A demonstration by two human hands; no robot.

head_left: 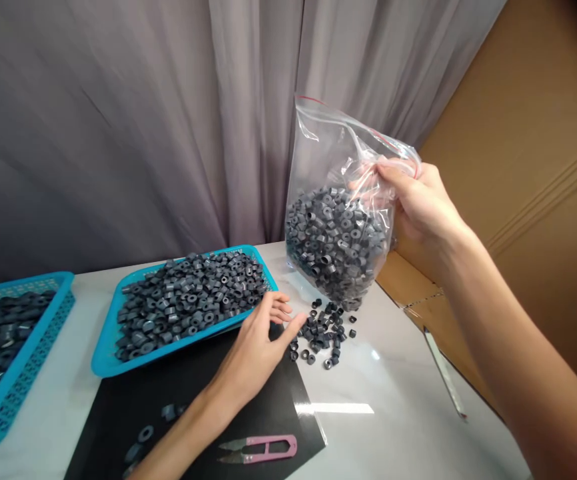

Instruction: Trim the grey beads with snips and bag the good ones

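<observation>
My right hand (408, 190) grips the upper right side of a clear zip bag (318, 153) with a red line along its top. Inside the bag, small dark grey ring-shaped pieces (333, 240) fill roughly the lower half. The bag hangs over the table, its bottom close above a loose pile of the same pieces (321, 333). Between that pile and a blue basket (106, 340) is my left hand (263, 333), its thumb and fingers apart and nothing visible in them. The basket is heaped with more of these grey pieces.
At the left edge stands a second blue basket (33, 350) of grey pieces. Pink thread snips (268, 449) lie on a black mat (208, 393), with a few loose pieces near my left forearm. A thin blade-like strip (446, 377) lies at the right, beside cardboard (528, 167).
</observation>
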